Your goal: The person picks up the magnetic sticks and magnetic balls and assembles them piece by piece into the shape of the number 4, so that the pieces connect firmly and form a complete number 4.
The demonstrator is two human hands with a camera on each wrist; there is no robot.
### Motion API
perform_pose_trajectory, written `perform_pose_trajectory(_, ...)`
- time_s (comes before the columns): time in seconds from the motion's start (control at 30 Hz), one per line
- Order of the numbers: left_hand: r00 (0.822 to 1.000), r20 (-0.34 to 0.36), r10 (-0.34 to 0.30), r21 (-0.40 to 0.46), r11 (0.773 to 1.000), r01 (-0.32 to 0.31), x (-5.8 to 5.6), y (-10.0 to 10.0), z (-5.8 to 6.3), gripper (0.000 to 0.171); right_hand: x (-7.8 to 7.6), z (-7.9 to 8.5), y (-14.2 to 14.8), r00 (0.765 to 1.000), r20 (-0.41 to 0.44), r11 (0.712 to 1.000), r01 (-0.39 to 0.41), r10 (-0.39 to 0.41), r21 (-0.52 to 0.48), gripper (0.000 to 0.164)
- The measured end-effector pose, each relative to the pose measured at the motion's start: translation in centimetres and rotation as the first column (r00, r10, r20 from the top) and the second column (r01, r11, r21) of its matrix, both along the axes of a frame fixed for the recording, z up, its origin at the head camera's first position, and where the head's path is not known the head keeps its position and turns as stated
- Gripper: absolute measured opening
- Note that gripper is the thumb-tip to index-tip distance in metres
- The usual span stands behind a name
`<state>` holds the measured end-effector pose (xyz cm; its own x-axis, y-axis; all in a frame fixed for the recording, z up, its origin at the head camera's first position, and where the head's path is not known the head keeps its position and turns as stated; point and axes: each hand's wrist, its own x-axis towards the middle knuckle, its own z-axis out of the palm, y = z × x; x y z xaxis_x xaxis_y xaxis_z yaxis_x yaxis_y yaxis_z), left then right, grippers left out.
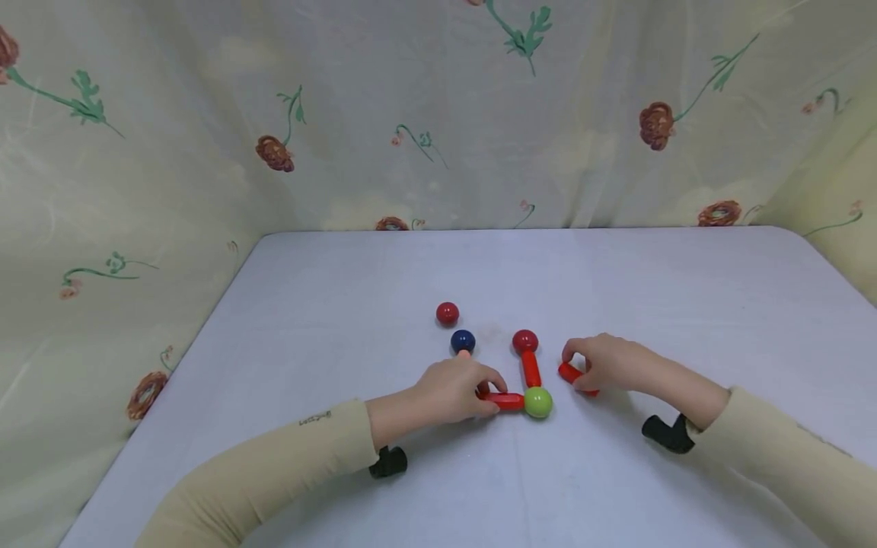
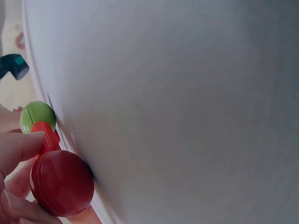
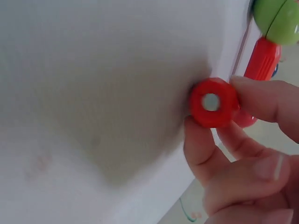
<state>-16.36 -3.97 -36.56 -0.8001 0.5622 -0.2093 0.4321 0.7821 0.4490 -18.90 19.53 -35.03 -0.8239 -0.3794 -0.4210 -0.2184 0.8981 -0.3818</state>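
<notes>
My left hand pinches a red rod between thumb and fingers. One end of this rod meets a green ball; at the other end, the left wrist view has a dark red ball, which the hand hides in the head view. From the green ball a second red rod runs back to another red ball. To the right, my right hand pinches a loose red rod, apart from the green ball. Its end facing the right wrist camera has a round pale centre.
A dark blue ball sits just behind the left hand. Farther back lies a single red ball. All of it is on a table with a pale cloth, and a flowered curtain hangs behind the far edge.
</notes>
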Motion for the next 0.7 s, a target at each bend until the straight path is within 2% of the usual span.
perform_pose_trajectory(0.17,1.0,-0.005,0.004,0.003,1.0,-0.004,-0.1,0.0,0.1,0.025,1.1,-0.5,0.1,0.998,0.022,0.99,0.066,-0.063,-0.121,0.036)
perform_pose_trajectory(0.37,1.0,-0.016,0.001,0.006,1.0,-0.001,-0.5,0.0,0.1,0.026,2.9,-1.0,0.5,0.979,0.135,0.948,0.182,-0.151,-0.26,0.039)
perform_pose_trajectory(0.47,1.0,-0.023,0.003,0.0,1.0,-0.003,-0.8,0.1,0.1,0.026,3.8,-1.1,0.5,0.96,0.215,0.916,0.244,-0.181,-0.319,0.041)
perform_pose_trajectory(0.6,0.999,-0.031,0.014,-0.004,1.0,-0.014,-1.2,0.3,0.1,0.027,4.3,-1.3,0.5,0.922,0.334,0.861,0.326,-0.198,-0.39,0.045)
perform_pose_trajectory(0.7,0.999,-0.03,0.015,-0.004,1.0,-0.015,-1.5,0.4,0.1,0.026,4.5,-1.6,0.4,0.902,0.382,0.838,0.361,-0.202,-0.409,0.044)
